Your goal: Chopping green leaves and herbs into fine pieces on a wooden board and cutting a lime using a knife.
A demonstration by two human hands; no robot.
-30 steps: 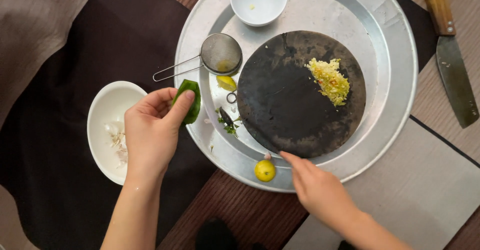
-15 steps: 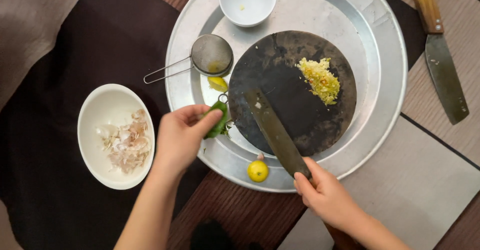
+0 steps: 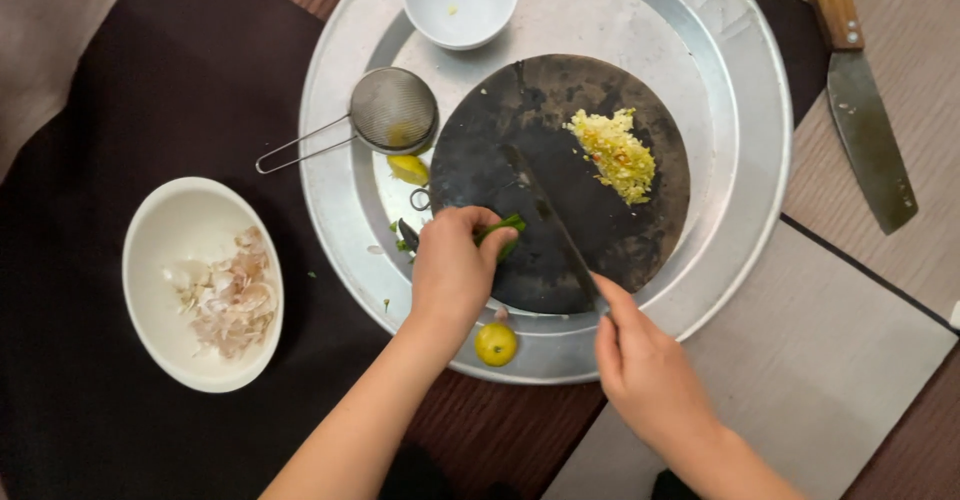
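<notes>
A round dark chopping board (image 3: 520,150) lies on a large silver tray (image 3: 740,90). My left hand (image 3: 452,265) presses a green leaf (image 3: 503,230) onto the board's near left part. My right hand (image 3: 645,370) grips the handle of a dark knife (image 3: 550,220), whose blade lies across the board next to the leaf. A heap of yellow minced stuff (image 3: 612,155) sits on the board's far right.
On the tray are a small mesh strainer (image 3: 390,110), an empty white bowl (image 3: 460,0), a yellow fruit piece (image 3: 407,168) and a small round yellow fruit (image 3: 496,344). A white bowl of pale peelings (image 3: 205,285) stands left. A big cleaver (image 3: 860,100) lies at right.
My left hand carried the green leaf from the tray's left edge onto the board. My right hand picked up the knife and brought its blade beside the leaf.
</notes>
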